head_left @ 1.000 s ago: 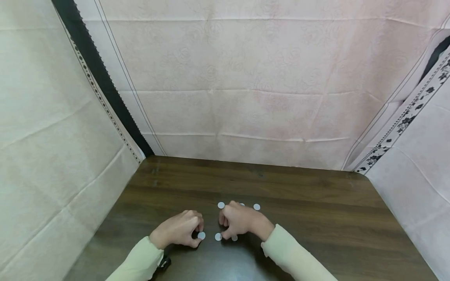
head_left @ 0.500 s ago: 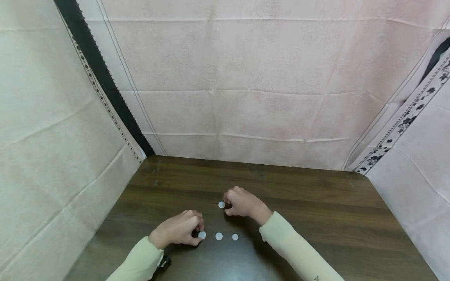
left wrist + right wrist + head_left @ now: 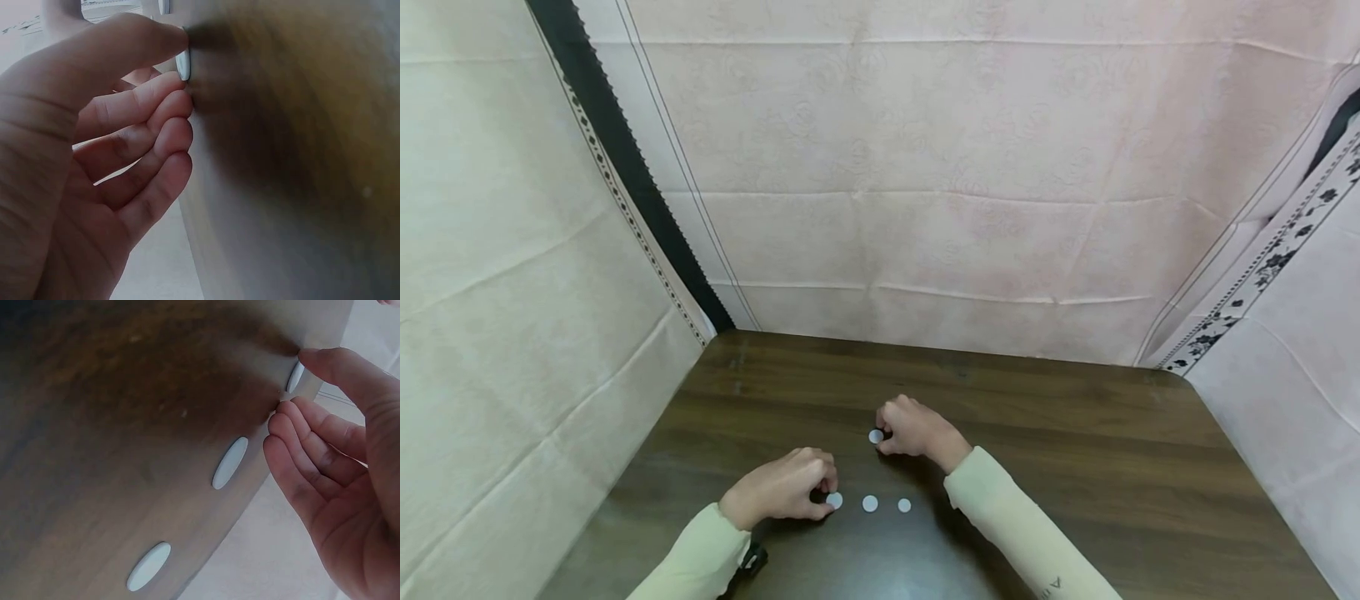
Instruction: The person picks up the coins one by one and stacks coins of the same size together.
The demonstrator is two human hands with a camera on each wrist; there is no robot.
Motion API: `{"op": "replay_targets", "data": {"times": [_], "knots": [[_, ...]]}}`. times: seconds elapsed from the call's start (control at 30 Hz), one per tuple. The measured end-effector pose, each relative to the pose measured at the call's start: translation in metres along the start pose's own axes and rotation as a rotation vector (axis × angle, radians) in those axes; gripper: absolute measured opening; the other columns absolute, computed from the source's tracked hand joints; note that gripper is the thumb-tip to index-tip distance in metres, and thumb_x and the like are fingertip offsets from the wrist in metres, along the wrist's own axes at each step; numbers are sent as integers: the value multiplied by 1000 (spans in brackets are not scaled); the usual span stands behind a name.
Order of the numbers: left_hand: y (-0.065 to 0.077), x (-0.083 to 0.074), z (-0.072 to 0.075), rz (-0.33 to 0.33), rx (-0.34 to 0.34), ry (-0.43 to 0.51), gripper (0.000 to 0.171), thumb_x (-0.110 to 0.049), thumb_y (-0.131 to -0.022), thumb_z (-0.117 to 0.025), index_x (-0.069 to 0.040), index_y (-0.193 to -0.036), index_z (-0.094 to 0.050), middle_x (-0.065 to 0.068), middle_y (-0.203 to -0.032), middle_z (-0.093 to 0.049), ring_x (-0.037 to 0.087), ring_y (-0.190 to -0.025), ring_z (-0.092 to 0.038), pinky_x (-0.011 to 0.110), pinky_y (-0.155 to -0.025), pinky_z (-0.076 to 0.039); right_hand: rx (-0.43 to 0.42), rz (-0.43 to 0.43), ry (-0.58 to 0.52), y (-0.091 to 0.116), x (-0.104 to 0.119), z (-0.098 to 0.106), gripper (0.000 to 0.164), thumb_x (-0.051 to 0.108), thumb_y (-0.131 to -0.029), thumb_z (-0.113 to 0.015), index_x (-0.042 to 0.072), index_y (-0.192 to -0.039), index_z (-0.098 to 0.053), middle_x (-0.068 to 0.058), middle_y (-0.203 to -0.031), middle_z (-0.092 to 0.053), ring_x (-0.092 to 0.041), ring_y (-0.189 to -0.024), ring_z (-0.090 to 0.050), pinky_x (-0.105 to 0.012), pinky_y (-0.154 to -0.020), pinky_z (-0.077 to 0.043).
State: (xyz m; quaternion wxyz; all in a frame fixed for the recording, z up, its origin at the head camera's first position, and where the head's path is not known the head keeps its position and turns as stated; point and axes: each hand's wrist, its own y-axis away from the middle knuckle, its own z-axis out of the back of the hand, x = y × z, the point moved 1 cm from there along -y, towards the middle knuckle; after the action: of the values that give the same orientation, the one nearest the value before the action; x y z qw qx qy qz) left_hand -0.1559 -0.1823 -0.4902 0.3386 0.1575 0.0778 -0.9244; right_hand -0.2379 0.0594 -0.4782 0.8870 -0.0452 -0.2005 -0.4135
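My left hand (image 3: 786, 486) pinches a flat white disc (image 3: 834, 501) by its edges between thumb and index finger. The left wrist view shows that disc (image 3: 183, 62) edge-on at the dark wooden table, the other fingers curled beside it. Further back, my right hand (image 3: 917, 427) holds another white disc (image 3: 876, 436) between thumb and fingertips. In the right wrist view, this disc (image 3: 295, 376) lies at the thumb tip. To the right of the left hand's disc, two more discs (image 3: 870, 503) (image 3: 904, 505) lie in a row.
Two discs (image 3: 230, 462) (image 3: 149, 567) on the table by the right hand show in the right wrist view; the hand hides them from the head camera. The wooden table (image 3: 1075, 467) stands between pale cloth hangings (image 3: 925, 250), with its far edge against the back one.
My right hand has moved from above the front row to the back disc and now grips it, uncovering the front discs. The left hand keeps its place at its disc.
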Motion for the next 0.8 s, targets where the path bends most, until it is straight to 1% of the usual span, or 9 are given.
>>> {"op": "replay_targets", "data": {"times": [0.13,0.27,0.37,0.47,0.57,0.67,0.8], "knots": [[-1,0,1,7,9,30,11,-19,-88,-84,-16,-86,-74,-9,-85,-64,1,-76,-56,16,-69,-49,18,4,-10,-5,-2,0,19,18,-93,-81,4,-104,-76,-4,-89,-72,-7,-67,-58,-22,-65,-52],[-2,1,0,22,18,42,11,-19,-88,-84,-15,-86,-74,-9,-85,-64,1,-76,-56,15,-69,-49,31,4,-23,-10,-1,1,10,17,-95,-79,7,-96,-77,2,-76,-68,-5,-59,-56,-21,-59,-50],[-2,0,-1,33,22,42,12,-19,-88,-84,-16,-86,-73,-9,-85,-63,0,-76,-56,15,-69,-49,38,-8,-28,-13,0,2,9,16,-95,-78,9,-90,-76,5,-67,-63,-6,-54,-54,-22,-55,-49],[-2,0,-1,33,22,44,12,-19,-88,-85,-16,-86,-73,-9,-85,-63,0,-76,-56,15,-69,-49,40,-24,-13,-14,1,3,9,17,-94,-80,10,-89,-76,5,-68,-64,-7,-56,-56,-22,-56,-50],[-2,1,0,31,20,46,12,-19,-88,-84,-15,-86,-73,-9,-85,-64,1,-76,-57,15,-69,-50,42,-41,14,-17,1,4,12,19,-90,-83,11,-89,-75,5,-74,-66,-8,-60,-58,-24,-59,-52],[-2,1,0,24,15,46,12,-19,-89,-84,-15,-86,-74,-9,-85,-64,1,-75,-57,16,-68,-50,54,-55,65,-21,2,2,17,23,-86,-86,14,-86,-71,5,-78,-64,-9,-63,-56,-24,-60,-50],[-2,1,-1,30,19,55,11,-20,-89,-84,-15,-87,-74,-9,-86,-64,0,-75,-56,15,-67,-49,64,-21,167,-26,3,-2,25,28,-82,-86,18,-73,-65,5,-71,-60,-9,-58,-51,-23,-55,-44]]}}
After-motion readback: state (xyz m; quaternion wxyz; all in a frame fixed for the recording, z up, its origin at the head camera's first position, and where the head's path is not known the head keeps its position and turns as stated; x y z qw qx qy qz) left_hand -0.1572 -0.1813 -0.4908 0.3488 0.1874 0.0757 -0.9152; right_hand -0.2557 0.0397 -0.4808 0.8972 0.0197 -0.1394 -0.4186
